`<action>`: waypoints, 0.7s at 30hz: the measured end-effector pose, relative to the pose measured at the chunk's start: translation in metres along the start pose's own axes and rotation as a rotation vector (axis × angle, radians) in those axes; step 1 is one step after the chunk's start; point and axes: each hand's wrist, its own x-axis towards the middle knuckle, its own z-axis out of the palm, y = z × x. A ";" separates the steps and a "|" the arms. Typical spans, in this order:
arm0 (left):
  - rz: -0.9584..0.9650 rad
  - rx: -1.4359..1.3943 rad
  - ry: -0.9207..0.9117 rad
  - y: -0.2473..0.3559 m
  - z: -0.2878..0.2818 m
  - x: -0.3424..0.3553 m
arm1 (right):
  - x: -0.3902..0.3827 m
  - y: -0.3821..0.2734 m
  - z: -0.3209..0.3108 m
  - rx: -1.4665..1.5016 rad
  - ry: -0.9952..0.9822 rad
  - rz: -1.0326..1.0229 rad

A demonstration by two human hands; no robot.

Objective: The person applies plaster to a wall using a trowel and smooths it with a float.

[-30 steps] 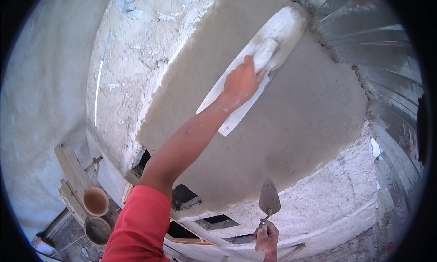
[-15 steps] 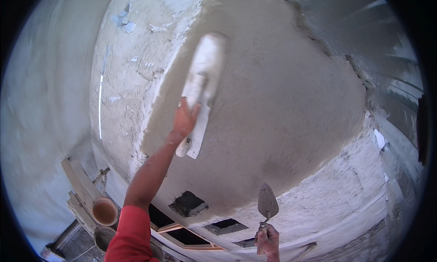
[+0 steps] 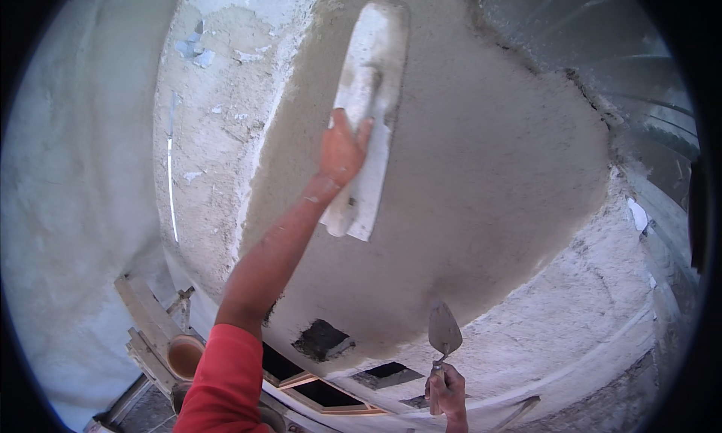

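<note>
My left hand (image 3: 343, 149) is closed around the handle of a long plastering trowel (image 3: 385, 38), a pale rectangular float blade with rounded upper corners. The blade lies against a broad patch of damp grey-brown plaster (image 3: 481, 155) and slants slightly right toward its top. Down at the lower right, my right hand (image 3: 450, 392) grips the handle of a small pointing trowel (image 3: 444, 329). Its leaf-shaped grey blade points upward, apart from the left hand's trowel. Whether the blade touches the wall, I cannot tell.
Rough whitish wall (image 3: 218, 125) borders the plaster on the left. Below are a dark square hole (image 3: 323, 340) and a wooden frame (image 3: 331, 409) with dark openings. A brown bucket (image 3: 185, 356) stands beside wooden planks (image 3: 147, 305) at lower left. Draped sheeting (image 3: 83, 192) hangs far left.
My left hand has slid the plastering trowel up and to the right across the plaster. The pointing trowel in my right hand has barely moved. The view has shifted slightly.
</note>
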 end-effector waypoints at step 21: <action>0.011 -0.169 -0.271 0.105 0.058 -0.078 | 0.009 0.021 0.002 0.079 -0.013 0.016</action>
